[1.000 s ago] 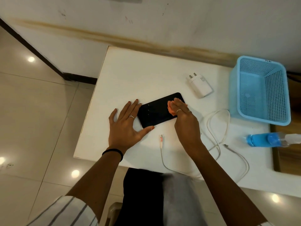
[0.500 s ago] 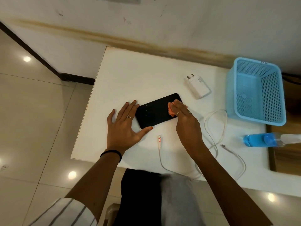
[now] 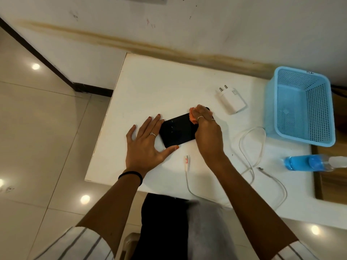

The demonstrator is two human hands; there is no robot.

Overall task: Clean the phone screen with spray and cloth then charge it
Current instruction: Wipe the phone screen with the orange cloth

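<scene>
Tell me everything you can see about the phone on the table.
The phone is a black slab with a glossy dark screen facing up, lying flat and slanted on the white table. The left hand rests open against its near end. The right hand presses an orange cloth onto its far end. No cable is plugged in.

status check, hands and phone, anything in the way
Left hand flat, bracing phone. Right hand pressing orange cloth on the screen's far end. Cable loose nearby, not blocking.
</scene>
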